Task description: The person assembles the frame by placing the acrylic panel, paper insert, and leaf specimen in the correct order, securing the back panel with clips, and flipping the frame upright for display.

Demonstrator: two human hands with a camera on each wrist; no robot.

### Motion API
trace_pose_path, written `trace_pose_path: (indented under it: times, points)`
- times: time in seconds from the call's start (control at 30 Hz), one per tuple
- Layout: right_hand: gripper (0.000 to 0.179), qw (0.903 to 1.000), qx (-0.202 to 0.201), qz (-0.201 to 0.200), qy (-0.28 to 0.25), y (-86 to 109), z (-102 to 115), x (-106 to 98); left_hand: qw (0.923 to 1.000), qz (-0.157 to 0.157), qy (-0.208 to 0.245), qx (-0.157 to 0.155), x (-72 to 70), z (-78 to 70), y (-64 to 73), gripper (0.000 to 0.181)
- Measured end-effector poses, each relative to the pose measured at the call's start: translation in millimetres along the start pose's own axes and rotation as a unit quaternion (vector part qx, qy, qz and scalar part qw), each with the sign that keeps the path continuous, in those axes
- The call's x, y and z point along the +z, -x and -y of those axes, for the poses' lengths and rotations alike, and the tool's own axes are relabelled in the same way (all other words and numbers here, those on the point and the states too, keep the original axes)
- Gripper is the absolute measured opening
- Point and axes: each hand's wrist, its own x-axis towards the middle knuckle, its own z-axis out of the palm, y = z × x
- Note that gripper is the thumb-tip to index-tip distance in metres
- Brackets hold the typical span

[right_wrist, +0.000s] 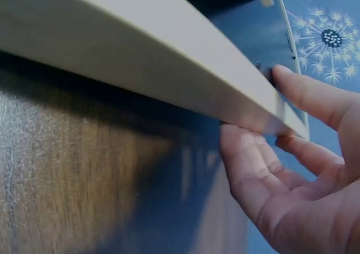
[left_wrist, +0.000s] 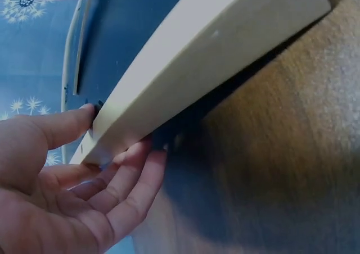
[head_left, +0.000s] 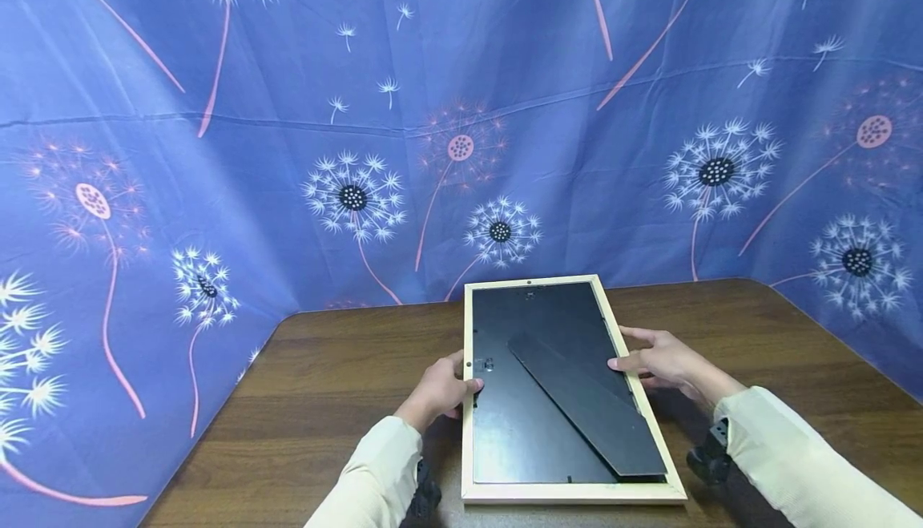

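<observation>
A picture frame (head_left: pixel 570 493) with a pale wooden border lies back side up in the head view. Its dark backing board (head_left: pixel 515 432) faces me, and a black easel leg (head_left: pixel 587 412) slants across it towards the near right corner. My left hand (head_left: pixel 438 388) grips the left side, thumb over the border and fingers beneath. On the opposite side my right hand (head_left: pixel 667 364) holds the border the same way, its thumb (right_wrist: pixel 304 94) at the backing's edge. Both wrist views show a shadowed gap between the frame's side and the table near the fingers.
The brown wooden table (head_left: pixel 346 400) extends on both sides of the frame. Behind it hangs a blue cloth (head_left: pixel 577 151) printed with dandelions, close to the frame's far end. Dark wrist devices (head_left: pixel 710 456) sit under the pale sleeves (head_left: pixel 808 448).
</observation>
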Motion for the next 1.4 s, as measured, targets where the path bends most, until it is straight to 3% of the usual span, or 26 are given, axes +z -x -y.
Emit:
trace_pose_path:
  times: [0.2, 0.4, 0.8, 1.07, 1.4]
  points:
    - [0.089, 0.9987, -0.042, -0.016, -0.026, 3.2, 9, 0, 0.9987, -0.026, 0.042, -0.011, -4.8, -5.1, 2.4, 0.064]
    - [0.091, 0.9929, -0.087, -0.022, -0.078, 2.5, 16, 1, 0.9975, -0.038, 0.059, 0.001, -10.4, -6.1, 0.5, 0.07]
    - [0.095, 0.9918, -0.119, -0.043, 0.02, 6.3, 33, -10, 0.9935, -0.091, 0.003, 0.068, -25.5, -14.5, -2.0, 0.078]
    - [0.096, 0.9833, -0.167, -0.071, -0.006, 7.2, 41, -10, 0.9852, -0.129, -0.004, 0.113, -23.4, -19.3, -3.4, 0.078]
    - [0.098, 0.9715, -0.212, -0.106, 0.005, 6.3, 45, -11, 0.9787, -0.161, -0.002, 0.127, -24.7, -24.0, -1.9, 0.086]
